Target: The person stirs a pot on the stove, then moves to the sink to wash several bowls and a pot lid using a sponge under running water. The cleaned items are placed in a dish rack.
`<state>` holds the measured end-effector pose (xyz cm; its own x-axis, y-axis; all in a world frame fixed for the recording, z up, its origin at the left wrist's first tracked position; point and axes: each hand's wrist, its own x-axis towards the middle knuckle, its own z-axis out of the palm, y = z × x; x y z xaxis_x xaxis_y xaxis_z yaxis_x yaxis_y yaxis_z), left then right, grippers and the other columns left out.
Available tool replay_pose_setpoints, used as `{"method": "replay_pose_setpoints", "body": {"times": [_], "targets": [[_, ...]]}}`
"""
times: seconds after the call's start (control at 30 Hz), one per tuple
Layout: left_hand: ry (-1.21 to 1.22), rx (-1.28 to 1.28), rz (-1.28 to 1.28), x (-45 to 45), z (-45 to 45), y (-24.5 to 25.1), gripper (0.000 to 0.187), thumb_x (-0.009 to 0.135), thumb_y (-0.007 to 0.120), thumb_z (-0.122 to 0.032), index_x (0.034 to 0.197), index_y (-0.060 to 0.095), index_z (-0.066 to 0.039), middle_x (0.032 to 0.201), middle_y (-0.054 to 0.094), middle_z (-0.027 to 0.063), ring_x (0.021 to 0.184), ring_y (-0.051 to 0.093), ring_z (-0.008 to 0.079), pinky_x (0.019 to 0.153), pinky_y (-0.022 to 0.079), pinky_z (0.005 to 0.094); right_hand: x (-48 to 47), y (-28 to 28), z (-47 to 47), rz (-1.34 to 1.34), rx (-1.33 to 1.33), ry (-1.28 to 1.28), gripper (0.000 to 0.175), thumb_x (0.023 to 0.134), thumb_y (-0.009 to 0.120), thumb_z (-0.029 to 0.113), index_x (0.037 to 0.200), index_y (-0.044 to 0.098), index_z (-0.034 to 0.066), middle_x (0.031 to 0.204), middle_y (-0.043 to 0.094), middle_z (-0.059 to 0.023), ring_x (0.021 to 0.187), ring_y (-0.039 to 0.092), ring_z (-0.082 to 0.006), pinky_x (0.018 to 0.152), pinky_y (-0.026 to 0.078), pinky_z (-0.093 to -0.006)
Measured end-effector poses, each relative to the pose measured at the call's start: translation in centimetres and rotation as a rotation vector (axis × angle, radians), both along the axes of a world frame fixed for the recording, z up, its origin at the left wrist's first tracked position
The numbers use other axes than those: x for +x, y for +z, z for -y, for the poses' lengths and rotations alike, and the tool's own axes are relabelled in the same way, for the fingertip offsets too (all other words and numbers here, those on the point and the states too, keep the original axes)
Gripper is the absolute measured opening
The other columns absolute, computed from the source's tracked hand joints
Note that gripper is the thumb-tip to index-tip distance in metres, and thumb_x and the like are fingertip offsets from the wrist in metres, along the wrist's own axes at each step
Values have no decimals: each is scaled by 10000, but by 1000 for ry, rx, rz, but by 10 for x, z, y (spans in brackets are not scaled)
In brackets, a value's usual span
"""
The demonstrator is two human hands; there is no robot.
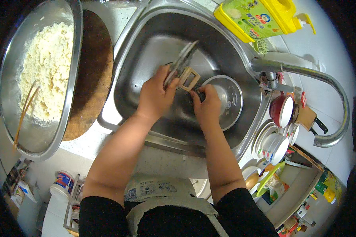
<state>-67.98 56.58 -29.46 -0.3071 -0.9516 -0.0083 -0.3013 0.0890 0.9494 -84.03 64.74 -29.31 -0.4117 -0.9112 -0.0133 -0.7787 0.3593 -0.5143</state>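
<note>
My left hand (156, 93) holds a thin, flat, blurred implement (182, 62) with pale edges, tilted over the steel sink (148, 44). Beside its fingers is a light wooden piece (196, 77) with a rectangular opening; whether it joins the implement cannot be told. My right hand (208, 102) pinches a small dark object (199, 95), perhaps a scouring pad, against the wooden piece's lower edge. A round transparent bowl or lid (235, 102) lies in the sink, partly behind my right hand.
Left of the sink, a large steel basin (77, 59) of crumbly pale dough with chopsticks (25, 109) overhangs a round wooden board (95, 77). At the right are a curved faucet (329, 78), a yellow detergent jug (252, 17), stacked bowls (274, 146) and a black-handled knife (321, 125).
</note>
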Motion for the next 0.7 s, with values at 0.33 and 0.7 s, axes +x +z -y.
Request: {"method": "replay_pose_setpoints", "body": {"times": [0.33, 0.7], "targets": [[-14, -25, -25, -2, -3, 2, 211, 883, 608, -108, 1059, 504, -57, 901, 648, 178, 813, 631, 410, 662, 508, 452, 14, 7, 9, -55, -91, -5, 293, 740, 770, 111, 939, 575, 22, 902, 590, -156, 852, 596, -354, 731, 482, -412], [-26, -72, 5, -3, -8, -3, 226, 901, 591, -185, 1088, 519, -81, 864, 640, 206, 801, 623, 431, 661, 500, 490, 25, 3, 29, -131, -46, 3, 270, 713, 758, 99, 845, 530, 42, 861, 568, -129, 820, 577, -348, 694, 463, -436]]}}
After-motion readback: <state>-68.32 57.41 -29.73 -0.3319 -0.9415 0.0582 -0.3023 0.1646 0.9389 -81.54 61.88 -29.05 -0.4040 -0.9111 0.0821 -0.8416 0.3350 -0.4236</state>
